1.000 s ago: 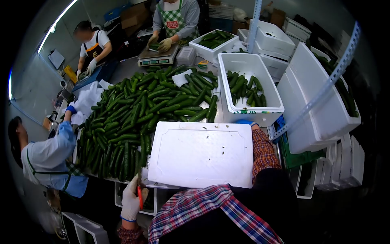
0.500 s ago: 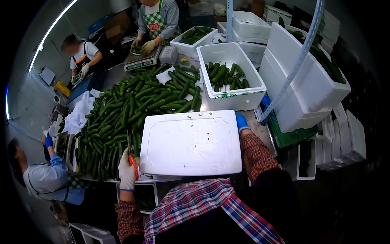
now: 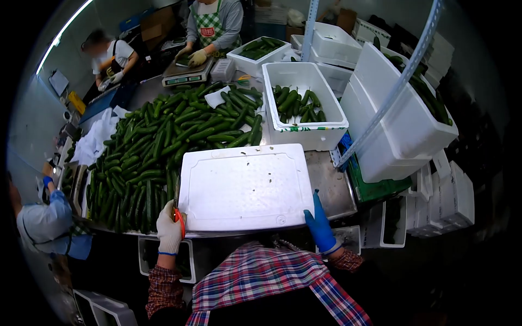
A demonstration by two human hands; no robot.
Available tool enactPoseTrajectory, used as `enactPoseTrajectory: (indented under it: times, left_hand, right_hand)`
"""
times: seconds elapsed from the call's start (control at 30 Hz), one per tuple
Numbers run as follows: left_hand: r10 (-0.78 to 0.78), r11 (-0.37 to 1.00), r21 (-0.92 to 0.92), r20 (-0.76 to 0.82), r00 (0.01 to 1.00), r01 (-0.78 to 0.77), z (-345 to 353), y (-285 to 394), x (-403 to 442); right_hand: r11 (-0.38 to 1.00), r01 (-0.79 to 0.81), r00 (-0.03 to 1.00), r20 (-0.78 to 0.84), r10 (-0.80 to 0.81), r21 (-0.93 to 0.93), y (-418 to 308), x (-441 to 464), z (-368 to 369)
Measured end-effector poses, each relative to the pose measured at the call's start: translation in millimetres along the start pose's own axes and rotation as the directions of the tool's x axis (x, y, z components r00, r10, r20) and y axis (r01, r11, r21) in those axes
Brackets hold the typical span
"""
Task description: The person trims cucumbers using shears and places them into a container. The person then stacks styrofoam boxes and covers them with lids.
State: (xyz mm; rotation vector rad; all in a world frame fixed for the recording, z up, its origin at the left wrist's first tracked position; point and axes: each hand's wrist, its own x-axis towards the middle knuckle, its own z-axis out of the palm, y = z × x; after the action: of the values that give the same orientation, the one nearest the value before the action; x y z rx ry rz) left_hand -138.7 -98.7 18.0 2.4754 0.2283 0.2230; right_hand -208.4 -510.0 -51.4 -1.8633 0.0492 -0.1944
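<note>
A white foam lid or box (image 3: 244,187) with small dark bits on top lies at the table's near edge. At its lower left corner, my left hand (image 3: 169,228), in a white knit glove, is closed on orange-handled scissors (image 3: 179,221). Beside its right edge, my right hand (image 3: 321,225), in a blue glove, has its thumb and fingers apart; the palm rests near the lower right corner. A large pile of cucumbers (image 3: 147,146) lies left of and behind the white foam piece.
Behind stands an open foam box (image 3: 305,127) with cucumbers. A metal post (image 3: 389,100) and tall foam boxes (image 3: 375,130) are at the right. One person works at a scale (image 3: 187,73), another behind left, a third at the left edge. Open boxes (image 3: 189,266) sit below the table.
My right hand has come from the foam piece's far right corner toward its near right corner. The foam piece has shifted left in view. The person at the left has moved toward the frame's edge.
</note>
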Motion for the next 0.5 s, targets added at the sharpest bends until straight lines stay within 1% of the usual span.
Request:
enactPoseTrajectory:
  times: [0.03,0.07,0.1,0.13,0.2,0.23,0.27,0.3,0.33,0.37,0.4,0.47,0.5]
  left_hand:
    - [0.027,1.0,0.003,-0.057,0.998,-0.026,5.9,-9.1,-0.9]
    - [0.053,0.999,0.008,-0.114,0.992,-0.052,13.0,-19.6,-0.9]
    - [0.047,0.998,-0.035,-0.151,0.987,-0.053,18.8,-26.2,-0.1]
    - [0.039,0.998,-0.044,-0.156,0.987,-0.046,23.9,-31.6,-2.4]
    - [-0.043,0.97,-0.244,-0.216,0.975,-0.011,29.8,-24.6,-6.2]
    - [-0.034,0.983,-0.183,-0.209,0.977,-0.005,31.2,-25.3,-10.3]
    - [-0.036,0.981,-0.196,-0.212,0.977,-0.006,39.8,-31.6,-11.8]
    - [-0.024,0.974,-0.223,-0.306,0.952,-0.047,52.8,-40.7,-12.7]
    - [-0.017,0.966,-0.244,-0.396,0.918,-0.088,58.1,-40.4,-12.6]
    - [-0.089,0.932,-0.357,-0.376,0.922,-0.056,63.1,-40.2,-13.3]
    - [-0.094,0.93,-0.364,-0.378,0.921,-0.054,66.5,-40.2,-12.7]
    - [-0.058,0.909,-0.399,-0.405,0.912,-0.12,73.7,-43.1,-12.4]
    - [0.007,0.9,-0.39,-0.428,0.904,-0.192,78.3,-43.9,-9.5]
  right_hand:
    - [1.0,0.005,1.0,0.015,-0.004,-0.013,-1.8,0.0,2.9]
    - [1.0,0.005,1.0,-0.026,-0.005,0.0,-3.6,1.3,5.7]
    - [1.0,0.005,0.998,-0.069,-0.004,0.014,-4.8,2.9,7.1]
    - [1.0,0.01,0.998,-0.062,-0.01,0.005,-2.0,4.1,8.9]
    - [1.0,-0.015,0.988,-0.154,0.019,0.028,9.6,5.7,14.1]
    - [1.0,-0.004,0.988,-0.156,0.007,0.019,18.9,4.0,16.6]
    - [1.0,0.003,0.977,-0.214,0.002,0.02,25.1,5.9,19.8]
    - [1.0,0.012,0.962,-0.272,-0.005,0.023,30.9,9.3,22.1]
    - [1.0,0.02,0.963,-0.27,-0.015,0.014,31.6,12.2,23.5]
    - [0.998,0.05,0.95,-0.309,-0.033,0.049,32.6,15.1,25.4]
    - [0.993,0.08,0.936,-0.348,-0.046,0.083,34.0,18.6,26.8]
    - [0.994,0.098,0.931,-0.357,-0.072,0.055,38.8,27.9,23.1]
    - [0.995,0.076,0.939,-0.341,-0.047,0.072,34.2,36.5,21.4]
